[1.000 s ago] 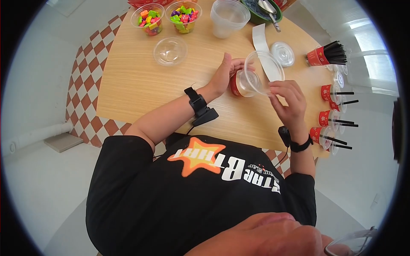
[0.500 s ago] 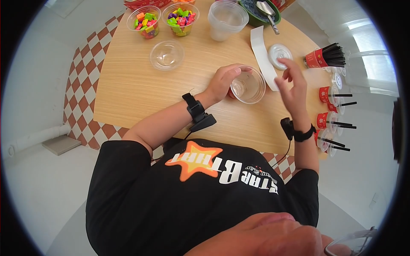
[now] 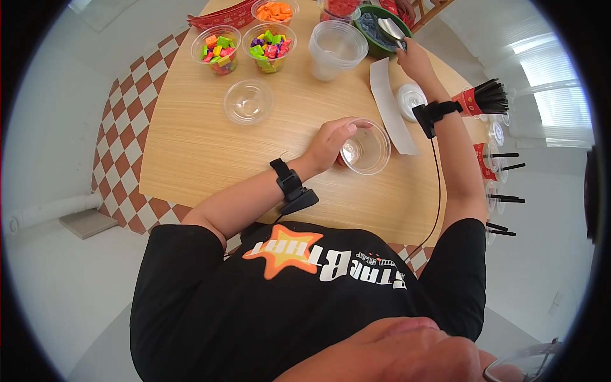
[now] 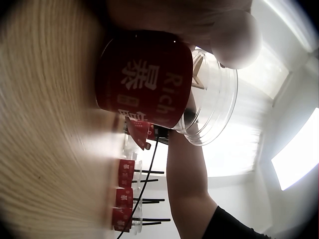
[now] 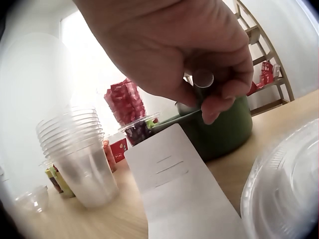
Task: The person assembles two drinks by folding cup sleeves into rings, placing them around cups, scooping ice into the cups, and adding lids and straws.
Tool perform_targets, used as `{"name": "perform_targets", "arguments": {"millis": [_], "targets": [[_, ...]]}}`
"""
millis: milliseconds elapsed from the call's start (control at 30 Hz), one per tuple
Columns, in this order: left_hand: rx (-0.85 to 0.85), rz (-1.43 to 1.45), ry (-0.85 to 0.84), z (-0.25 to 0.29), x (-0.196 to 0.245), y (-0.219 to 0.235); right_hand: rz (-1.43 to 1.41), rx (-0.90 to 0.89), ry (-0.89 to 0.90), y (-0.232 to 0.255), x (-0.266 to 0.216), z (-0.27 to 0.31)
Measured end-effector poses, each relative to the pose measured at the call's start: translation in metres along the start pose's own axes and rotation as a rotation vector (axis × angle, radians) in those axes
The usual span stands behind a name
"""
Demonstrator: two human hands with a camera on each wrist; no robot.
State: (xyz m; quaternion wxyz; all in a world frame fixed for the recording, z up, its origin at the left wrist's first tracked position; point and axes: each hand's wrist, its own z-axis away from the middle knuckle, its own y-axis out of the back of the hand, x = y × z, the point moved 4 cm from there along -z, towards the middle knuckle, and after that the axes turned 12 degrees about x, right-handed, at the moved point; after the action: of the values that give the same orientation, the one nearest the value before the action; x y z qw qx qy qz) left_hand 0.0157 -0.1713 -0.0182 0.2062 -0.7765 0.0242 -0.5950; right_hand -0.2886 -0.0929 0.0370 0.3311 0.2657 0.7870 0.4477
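Observation:
My left hand (image 3: 328, 143) holds a clear plastic cup (image 3: 375, 153) low over the table, thumb at its rim. A red paper sleeve (image 4: 149, 79) with white characters wraps this cup in the left wrist view. At the far right of the table, my right hand (image 3: 417, 62) grips the handle of a metal spoon (image 3: 389, 27). Its bowl end lies at a green bowl (image 3: 387, 52) of dark bluish stuff. From the right wrist, the fingers curl round the handle, whose round end (image 5: 203, 78) shows between them.
Two cups of bright wrapped pieces (image 3: 216, 57), stacked clear cups (image 3: 334, 54) and a small clear dish (image 3: 248, 102) stand to the left. A white paper strip (image 3: 387, 114) and clear lids (image 3: 409, 99) lie near the right forearm. Black straws (image 3: 490, 97) and sleeved cups (image 3: 487, 159) line the right edge.
My right hand has left the clear cup, reached away across the table and taken hold of the spoon handle. The left hand keeps the cup, now tilted less.

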Motion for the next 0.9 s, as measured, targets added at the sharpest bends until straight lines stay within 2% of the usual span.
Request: {"name": "perform_targets", "arguments": {"millis": [33, 100, 200, 233, 300, 400, 633, 700, 800, 900], "targets": [[0.003, 0.016, 0.017, 0.001, -0.001, -0.001, 0.000, 0.000, 0.001, 0.001, 0.003, -0.001], [0.008, 0.034, 0.031, 0.001, -0.002, -0.001, 0.240, 0.058, 0.089, 0.023, -0.008, 0.000], [0.006, 0.014, 0.029, 0.001, -0.002, -0.001, 0.375, 0.140, 0.137, 0.044, -0.020, 0.003], [0.003, 0.012, 0.029, 0.001, -0.002, -0.001, 0.375, 0.141, 0.139, 0.046, -0.024, 0.003], [-0.001, 0.011, 0.026, 0.001, -0.001, -0.002, 0.543, 0.262, 0.242, 0.053, -0.030, 0.004], [-0.011, -0.010, 0.070, 0.002, 0.000, -0.002, 0.657, 0.293, 0.310, 0.053, -0.035, 0.004], [-0.004, -0.011, 0.073, 0.003, -0.001, -0.002, 0.700, 0.312, 0.293, 0.077, -0.038, 0.003], [-0.008, -0.009, 0.072, 0.002, 0.000, -0.003, 0.736, 0.234, 0.290, 0.080, -0.034, 0.000], [-0.009, 0.005, 0.080, 0.002, -0.001, -0.003, 0.707, 0.207, 0.329, 0.078, -0.029, -0.003], [-0.010, 0.007, 0.076, 0.002, -0.001, -0.003, 0.656, 0.159, 0.292, 0.075, -0.030, -0.002]]}}
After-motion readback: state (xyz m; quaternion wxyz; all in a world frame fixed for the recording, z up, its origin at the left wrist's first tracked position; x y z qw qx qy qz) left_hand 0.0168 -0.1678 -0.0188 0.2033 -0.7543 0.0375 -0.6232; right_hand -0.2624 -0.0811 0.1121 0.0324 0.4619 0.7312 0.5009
